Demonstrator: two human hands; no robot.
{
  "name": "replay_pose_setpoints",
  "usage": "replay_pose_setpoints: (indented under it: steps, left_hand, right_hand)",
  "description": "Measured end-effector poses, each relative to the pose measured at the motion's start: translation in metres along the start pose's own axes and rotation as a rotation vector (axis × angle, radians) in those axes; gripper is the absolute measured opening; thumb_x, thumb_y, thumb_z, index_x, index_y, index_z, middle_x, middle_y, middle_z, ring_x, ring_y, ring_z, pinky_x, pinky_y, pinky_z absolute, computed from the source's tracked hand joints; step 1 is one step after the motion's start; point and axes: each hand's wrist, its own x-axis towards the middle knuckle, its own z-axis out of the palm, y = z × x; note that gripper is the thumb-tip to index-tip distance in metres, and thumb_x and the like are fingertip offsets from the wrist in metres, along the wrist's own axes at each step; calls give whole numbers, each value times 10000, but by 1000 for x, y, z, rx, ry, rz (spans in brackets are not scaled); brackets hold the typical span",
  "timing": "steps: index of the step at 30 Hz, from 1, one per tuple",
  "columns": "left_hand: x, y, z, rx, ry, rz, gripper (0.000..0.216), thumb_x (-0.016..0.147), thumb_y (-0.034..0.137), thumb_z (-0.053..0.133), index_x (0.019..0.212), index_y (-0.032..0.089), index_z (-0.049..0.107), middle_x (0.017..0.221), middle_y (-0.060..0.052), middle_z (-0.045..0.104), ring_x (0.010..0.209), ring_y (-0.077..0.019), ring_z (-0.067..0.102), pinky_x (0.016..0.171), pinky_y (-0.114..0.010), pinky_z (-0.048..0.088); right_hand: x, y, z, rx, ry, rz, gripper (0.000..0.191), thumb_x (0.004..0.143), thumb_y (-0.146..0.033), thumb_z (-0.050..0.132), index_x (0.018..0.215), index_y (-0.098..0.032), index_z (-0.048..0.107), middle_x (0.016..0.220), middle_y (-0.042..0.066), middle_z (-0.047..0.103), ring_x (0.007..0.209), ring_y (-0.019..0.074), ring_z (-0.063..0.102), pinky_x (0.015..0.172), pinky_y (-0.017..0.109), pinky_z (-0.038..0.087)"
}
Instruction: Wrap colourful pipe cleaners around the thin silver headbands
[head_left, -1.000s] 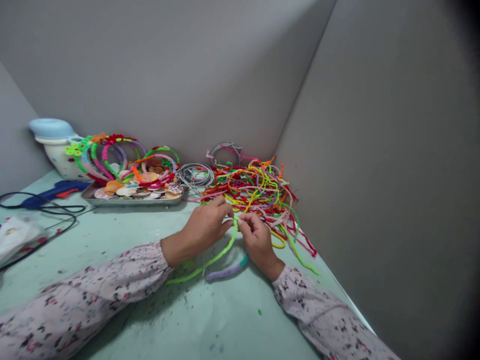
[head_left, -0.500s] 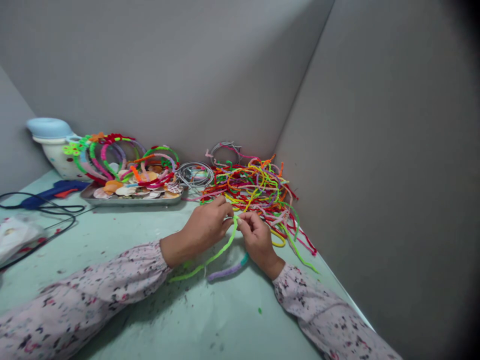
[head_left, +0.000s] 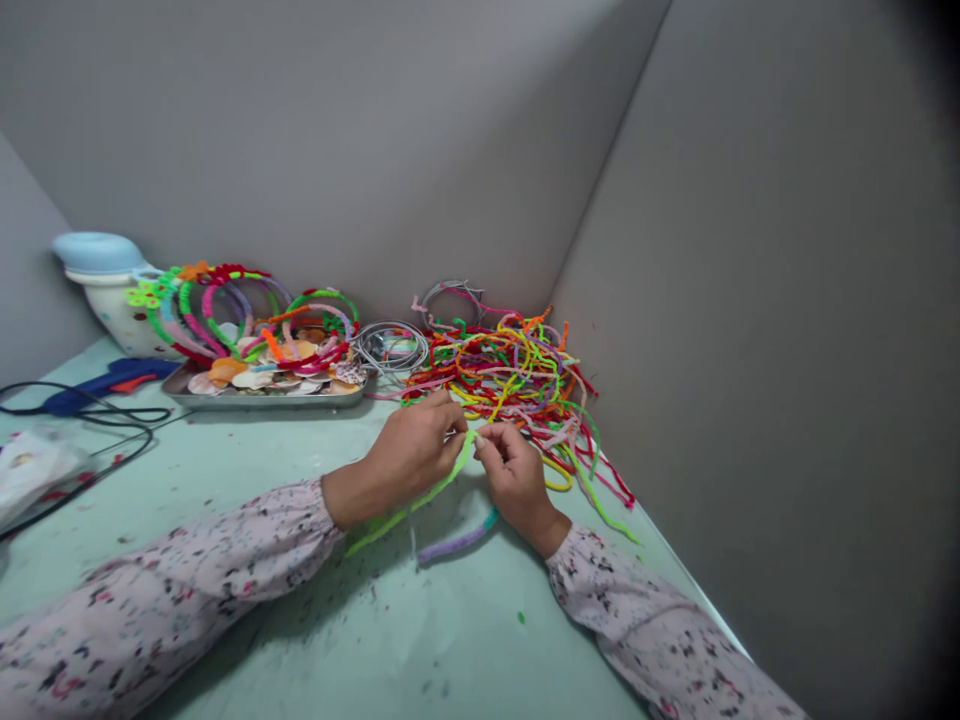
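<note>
Fuzzy, matt lime chenille stem (head_left: pixel 401 512), soft pile all over; the heap of stems (head_left: pixel 510 365) is just as furry. Tray (head_left: pixel 262 402) is dull metal, tabletop (head_left: pixel 247 450) smooth matt, sleeve (head_left: pixel 187 580) printed cloth.

The fuzzy stick (head_left: pixel 420 497) is bright lime green. The short stick (head_left: pixel 457 541) beside it is pale purple with a teal tip. The pile of sticks (head_left: pixel 510 375) is red, orange, yellow, green and pink. The sleeves (head_left: pixel 187 590) are pale pink with small dark and red flowers. The counter (head_left: pixel 300 640) is mint green, the tray (head_left: pixel 262 401) silver, the glue gun (head_left: pixel 105 380) blue with an orange trigger
</note>
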Motion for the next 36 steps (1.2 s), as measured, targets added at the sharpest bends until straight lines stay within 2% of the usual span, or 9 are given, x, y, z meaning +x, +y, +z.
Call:
replay_pose_setpoints:
  steps: [5,16,21,25,28,30,33,36]
  left_hand:
    - [2,-1,0,-113,5,-37,107,780,146,532,743,151,632,749,-28,577,678,-135,509,597,-248,347]
    - [6,-8,9,-422,-28,-234,98,717,224,586,672,139,601,618,10,542,573,-105,453,510,-217,307]
    - [12,-7,0,-728,-210,-333,232,740,358,610,801,135,623,602,30,523,522,-92,435,486,-212,307]
    - [14,-3,-10,-879,-321,-301,261,800,411,568,809,154,614,572,39,490,504,-88,426,483,-214,311]
    - [15,1,-15,-869,-254,-321,236,809,392,568,791,157,591,560,48,468,483,-82,396,466,-213,294]
    - [15,5,-21,-800,-185,-280,187,802,341,584,807,154,595,580,49,474,499,-81,400,477,-212,301]
    - [15,11,-33,-562,-108,-89,124,814,254,574,814,149,640,696,14,542,619,-101,475,565,-229,364]
    - [15,13,-42,-383,-35,74,118,836,194,557,835,162,670,776,-6,574,725,-119,521,672,-250,405]
  right_hand:
    - [0,-2,-2,-59,-2,-29,110,891,-267,514,898,-179,580,719,2,601,615,133,525,591,252,399]
    - [-1,0,-3,-86,12,-77,103,885,-243,514,904,-181,594,728,5,598,620,134,516,606,258,399]
    - [4,2,-6,32,55,-39,109,905,-279,506,932,-196,571,751,-5,580,641,132,524,617,258,419]
    - [11,3,-12,8,164,-138,102,902,-252,513,966,-207,580,859,17,591,755,150,550,702,285,442]
    - [14,0,-16,-38,181,-253,143,878,-218,547,1013,-214,591,917,33,590,830,168,550,775,317,445]
    - [14,-3,-20,-41,165,-306,221,864,-218,561,1084,-222,582,957,44,587,869,183,548,813,343,442]
    - [11,-9,-26,13,109,-317,267,887,-248,520,1147,-229,577,1044,66,595,969,210,547,867,377,424]
    - [9,-16,-31,131,33,-238,213,925,-278,458,1029,-217,634,942,55,624,901,200,572,821,360,431]
